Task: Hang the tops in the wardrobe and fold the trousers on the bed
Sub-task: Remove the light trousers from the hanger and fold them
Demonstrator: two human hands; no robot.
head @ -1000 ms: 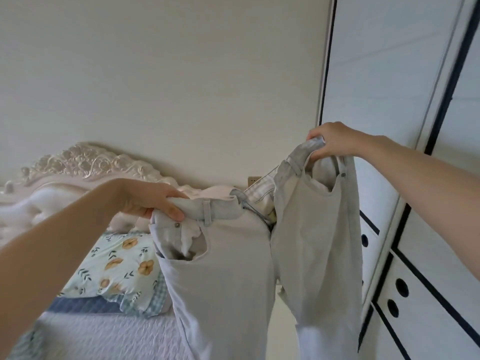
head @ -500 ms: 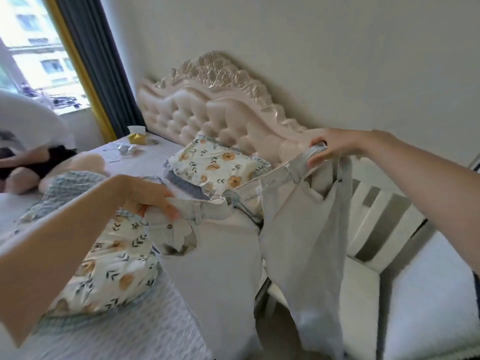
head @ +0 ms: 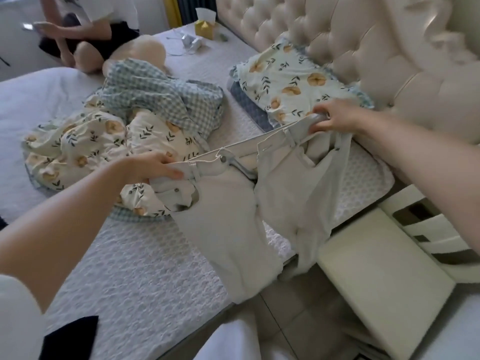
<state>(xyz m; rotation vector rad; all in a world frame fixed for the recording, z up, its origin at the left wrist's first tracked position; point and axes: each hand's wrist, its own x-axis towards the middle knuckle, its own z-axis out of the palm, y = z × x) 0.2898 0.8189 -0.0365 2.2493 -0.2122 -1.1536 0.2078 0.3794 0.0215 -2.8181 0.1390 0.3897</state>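
Pale grey trousers hang spread by the waistband over the near right corner of the bed. My left hand pinches the waistband's left end, thumb on top. My right hand grips the right end, close to the floral pillow. The fly is undone and both legs droop over the mattress edge toward the floor. A dark garment lies at the bed's near left corner.
A crumpled floral and checked duvet lies mid-bed. A floral pillow leans by the tufted headboard. A white bedside table stands at right. Another person sits at the far side. Small items and a tissue box sit far back.
My view swung from the wardrobe and wall down onto the bed. Both hands lowered the trousers toward the mattress, still holding the waistband.
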